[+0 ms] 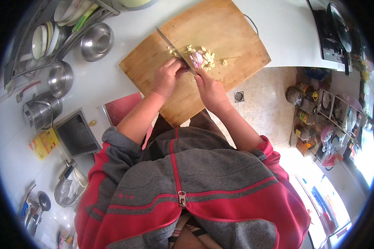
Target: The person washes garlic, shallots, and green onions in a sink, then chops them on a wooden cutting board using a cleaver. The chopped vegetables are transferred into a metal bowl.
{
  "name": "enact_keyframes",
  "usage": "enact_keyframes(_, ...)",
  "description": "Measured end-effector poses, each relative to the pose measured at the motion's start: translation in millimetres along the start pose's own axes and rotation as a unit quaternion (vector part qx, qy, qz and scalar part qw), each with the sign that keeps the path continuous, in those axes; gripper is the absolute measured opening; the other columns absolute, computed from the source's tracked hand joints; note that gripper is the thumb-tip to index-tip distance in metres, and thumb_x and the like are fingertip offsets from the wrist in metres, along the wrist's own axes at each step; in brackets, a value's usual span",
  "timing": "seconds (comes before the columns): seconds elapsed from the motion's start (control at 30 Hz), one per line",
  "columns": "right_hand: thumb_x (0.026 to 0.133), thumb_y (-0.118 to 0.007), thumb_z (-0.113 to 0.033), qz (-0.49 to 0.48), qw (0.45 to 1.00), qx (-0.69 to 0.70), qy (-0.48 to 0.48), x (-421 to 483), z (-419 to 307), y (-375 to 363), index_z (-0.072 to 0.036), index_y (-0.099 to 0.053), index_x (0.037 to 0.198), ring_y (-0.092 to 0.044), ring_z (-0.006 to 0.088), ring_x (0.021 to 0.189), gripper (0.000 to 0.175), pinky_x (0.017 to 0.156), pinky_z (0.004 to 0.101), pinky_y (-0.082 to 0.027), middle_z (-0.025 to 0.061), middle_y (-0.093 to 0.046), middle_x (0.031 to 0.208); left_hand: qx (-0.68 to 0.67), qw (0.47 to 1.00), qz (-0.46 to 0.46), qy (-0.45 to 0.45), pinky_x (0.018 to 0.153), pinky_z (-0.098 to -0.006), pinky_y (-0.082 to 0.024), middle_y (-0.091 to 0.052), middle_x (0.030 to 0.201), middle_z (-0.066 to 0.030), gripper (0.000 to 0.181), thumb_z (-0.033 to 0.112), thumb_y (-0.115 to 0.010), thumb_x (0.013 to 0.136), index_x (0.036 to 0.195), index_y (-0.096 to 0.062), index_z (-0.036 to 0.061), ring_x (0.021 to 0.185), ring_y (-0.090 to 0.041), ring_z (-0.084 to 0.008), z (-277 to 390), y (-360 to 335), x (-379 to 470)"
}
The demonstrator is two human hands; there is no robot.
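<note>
A wooden cutting board (233, 31) lies at an angle before me, its near corner jutting past the counter edge. My right hand (212, 90) grips the handle of a kitchen knife (170, 43), whose blade points to the far left across the board. Close against the near side of the blade, the curled fingers of my left hand (167, 77) hold a dark purple onion or shallot piece (184, 69), mostly hidden by the fingers. Beyond the blade sits a small heap of cut purple-white onion pieces (196, 58). Pale chopped garlic pieces (208, 58) lie beside it, with a few scattered apart.
Steel bowls (97, 42) and a dish rack (60, 51) with plates stand on the left. A lidded steel pot (43, 110) and a dark sink basin (77, 132) are nearer. At right are a stove (330, 37) and a bottle-filled shelf (311, 115).
</note>
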State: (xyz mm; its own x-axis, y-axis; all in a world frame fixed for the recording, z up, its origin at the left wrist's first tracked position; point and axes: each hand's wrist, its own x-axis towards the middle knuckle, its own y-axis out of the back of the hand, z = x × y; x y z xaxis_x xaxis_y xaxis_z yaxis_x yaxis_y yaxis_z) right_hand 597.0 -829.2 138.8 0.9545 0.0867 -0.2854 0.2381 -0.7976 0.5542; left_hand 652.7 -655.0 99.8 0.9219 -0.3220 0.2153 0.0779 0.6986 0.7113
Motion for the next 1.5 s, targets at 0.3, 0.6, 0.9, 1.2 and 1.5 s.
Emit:
enact_keyframes(0.3, 0.105, -0.045, -0.027, 0.045, 0.993, 0.109, -0.031, 2, 11, -9, -0.008, -0.054, 0.129, -0.059, 0.0374, 0.074, 0.032, 0.068, 0.0462, -0.048, 0.0201, -0.059, 0.076, 0.031, 0.999, -0.027, 0.006, 0.065, -0.0407, -0.054, -0.065, 0.085, -0.0055, 0.008, 0.013, -0.073, 0.081, 0.086, -0.067, 0.0118, 0.078, -0.066, -0.0297, 1, -3, -10)
enact_keyframes(0.6, 0.104, -0.046, -0.026, 0.028, 0.991, 0.121, -0.050, -11, 3, 21, -0.007, -0.056, 0.129, -0.064, 0.0465, 0.083, 0.032, 0.074, 0.0473, -0.050, 0.0274, -0.063, 0.083, -0.011, 1.000, 0.013, 0.016, 0.066, -0.0400, -0.054, -0.065, 0.091, -0.0048, 0.013, 0.007, -0.071, 0.081, 0.092, -0.068, 0.0121, 0.082, -0.067, -0.0297, 21, 2, 9)
enact_keyframes(0.9, 0.105, -0.045, -0.028, 0.011, 0.982, 0.161, -0.102, -14, 5, 5, -0.006, -0.055, 0.130, -0.062, 0.0311, 0.067, 0.035, 0.067, 0.0410, -0.050, 0.0193, -0.059, 0.072, -0.025, 0.999, 0.010, 0.027, 0.067, -0.0396, -0.054, -0.066, 0.094, -0.0047, 0.013, 0.005, -0.069, 0.083, 0.094, -0.066, 0.0115, 0.083, -0.067, -0.0297, 12, -4, 6)
enact_keyframes(1.2, 0.107, -0.043, -0.032, -0.024, 0.979, 0.176, -0.100, 9, 20, -10, -0.002, -0.056, 0.126, -0.053, 0.0159, 0.057, 0.038, 0.058, 0.0336, -0.045, 0.0061, -0.051, 0.063, -0.047, 0.996, 0.030, 0.065, 0.068, -0.0405, -0.055, -0.068, 0.094, -0.0065, 0.013, 0.005, -0.069, 0.083, 0.094, -0.066, 0.0117, 0.082, -0.068, -0.0311, 4, -8, 5)
enact_keyframes(1.5, 0.108, -0.039, -0.036, 0.018, 0.939, 0.335, -0.078, -9, 6, 17, -0.009, -0.051, 0.119, -0.034, 0.0034, 0.050, 0.031, 0.042, 0.0187, -0.028, -0.0050, -0.039, 0.065, -0.300, 0.914, 0.059, 0.265, 0.085, -0.0264, -0.055, -0.070, 0.112, -0.0075, 0.022, 0.000, -0.057, 0.098, 0.118, -0.065, -0.0022, 0.096, -0.068, -0.0143, -41, 67, 3)
